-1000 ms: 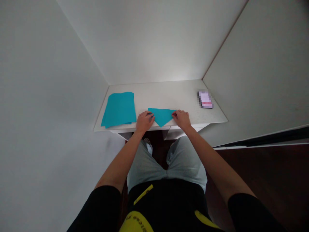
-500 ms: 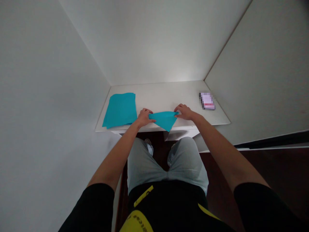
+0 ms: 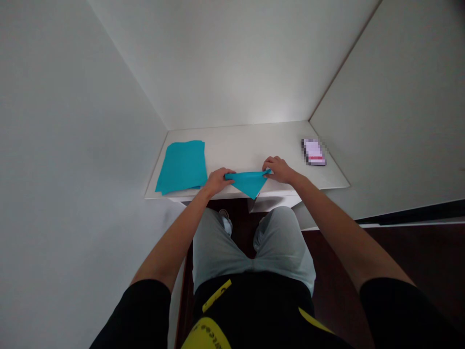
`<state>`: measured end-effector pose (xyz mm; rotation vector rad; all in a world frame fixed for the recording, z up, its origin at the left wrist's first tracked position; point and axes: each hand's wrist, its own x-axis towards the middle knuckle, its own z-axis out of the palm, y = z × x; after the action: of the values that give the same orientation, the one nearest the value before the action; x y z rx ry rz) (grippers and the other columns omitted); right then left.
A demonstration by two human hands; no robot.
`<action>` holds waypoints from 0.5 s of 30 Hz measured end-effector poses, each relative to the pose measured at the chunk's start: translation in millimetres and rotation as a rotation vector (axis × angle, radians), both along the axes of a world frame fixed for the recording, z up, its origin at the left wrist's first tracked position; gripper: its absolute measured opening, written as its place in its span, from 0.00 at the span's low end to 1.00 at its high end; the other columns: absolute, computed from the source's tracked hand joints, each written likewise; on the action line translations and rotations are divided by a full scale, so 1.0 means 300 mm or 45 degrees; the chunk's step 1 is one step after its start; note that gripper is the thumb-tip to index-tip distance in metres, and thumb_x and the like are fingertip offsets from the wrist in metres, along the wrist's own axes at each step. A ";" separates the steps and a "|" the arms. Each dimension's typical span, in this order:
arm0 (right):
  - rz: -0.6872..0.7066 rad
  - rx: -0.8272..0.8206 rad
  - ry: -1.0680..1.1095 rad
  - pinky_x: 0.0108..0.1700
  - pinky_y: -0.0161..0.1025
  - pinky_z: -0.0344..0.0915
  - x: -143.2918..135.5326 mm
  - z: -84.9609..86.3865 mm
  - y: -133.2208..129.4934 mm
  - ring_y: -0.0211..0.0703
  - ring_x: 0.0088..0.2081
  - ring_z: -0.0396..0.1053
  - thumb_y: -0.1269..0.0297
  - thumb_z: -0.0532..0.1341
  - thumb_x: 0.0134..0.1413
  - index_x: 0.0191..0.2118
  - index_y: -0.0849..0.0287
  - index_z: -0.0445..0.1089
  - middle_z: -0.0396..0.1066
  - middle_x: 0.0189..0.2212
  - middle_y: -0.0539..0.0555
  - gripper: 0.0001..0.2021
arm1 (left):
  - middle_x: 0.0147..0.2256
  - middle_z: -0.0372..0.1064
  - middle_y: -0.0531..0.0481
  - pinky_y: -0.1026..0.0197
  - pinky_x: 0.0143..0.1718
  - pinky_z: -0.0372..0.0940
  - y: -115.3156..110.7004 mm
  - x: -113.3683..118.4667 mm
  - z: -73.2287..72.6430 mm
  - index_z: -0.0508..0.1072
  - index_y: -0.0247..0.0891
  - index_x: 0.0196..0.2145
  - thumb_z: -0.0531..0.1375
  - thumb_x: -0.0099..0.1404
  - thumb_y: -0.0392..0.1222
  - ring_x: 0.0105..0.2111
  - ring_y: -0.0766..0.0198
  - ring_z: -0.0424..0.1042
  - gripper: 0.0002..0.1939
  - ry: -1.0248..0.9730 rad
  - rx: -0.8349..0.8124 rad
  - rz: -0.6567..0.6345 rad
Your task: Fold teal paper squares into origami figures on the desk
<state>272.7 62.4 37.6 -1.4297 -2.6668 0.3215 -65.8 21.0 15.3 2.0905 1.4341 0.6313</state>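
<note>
A folded sheet of turquoise paper [image 3: 250, 182] lies at the front edge of the white desk, its pointed corner hanging a little over the edge. Its far side is a narrow rolled or folded strip. My left hand [image 3: 219, 180] pinches the left end of that strip between thumb and fingers. At the right end, my right hand [image 3: 277, 169] grips the strip in the same way, with the fingers curled. Left of my left hand rests a stack of turquoise sheets [image 3: 182, 166], slightly uneven at the edges.
The white desk [image 3: 236, 145] sits between walls on the left, back and right. A phone-like object [image 3: 314, 152], blurred by pixels, lies near its right end. My knees are below the front edge, beside an open-looking white compartment [image 3: 271, 202].
The paper's far edge has been turned over toward me, so the visible triangle is shallower. My left hand's fingers have closed more over its end. The stack and the phone-like object stay put.
</note>
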 end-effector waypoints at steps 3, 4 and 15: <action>-0.014 0.123 -0.012 0.56 0.53 0.62 -0.026 0.013 -0.087 0.60 0.55 0.70 0.67 0.63 0.67 0.49 0.52 0.79 0.78 0.53 0.60 0.10 | 0.50 0.80 0.45 0.49 0.59 0.70 -0.044 0.017 0.010 0.85 0.46 0.50 0.65 0.70 0.38 0.52 0.51 0.78 0.13 0.139 0.149 -0.060; -0.033 0.164 -0.027 0.56 0.53 0.62 -0.037 0.013 -0.116 0.59 0.54 0.71 0.69 0.61 0.68 0.49 0.53 0.79 0.79 0.52 0.60 0.11 | 0.51 0.81 0.45 0.47 0.61 0.69 -0.062 0.024 0.010 0.85 0.47 0.50 0.63 0.72 0.36 0.54 0.51 0.77 0.14 0.193 0.184 -0.069; -0.065 0.168 -0.041 0.71 0.57 0.61 -0.209 -0.061 -0.322 0.61 0.68 0.68 0.65 0.55 0.72 0.70 0.65 0.69 0.67 0.71 0.67 0.25 | 0.74 0.61 0.42 0.40 0.78 0.50 -0.288 0.090 -0.052 0.64 0.42 0.75 0.58 0.75 0.43 0.73 0.48 0.62 0.32 0.401 0.435 -0.056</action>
<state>210.0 -34.3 19.2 -1.4716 -2.6158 0.1169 -38.8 -65.5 -0.2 2.5756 1.5262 0.5817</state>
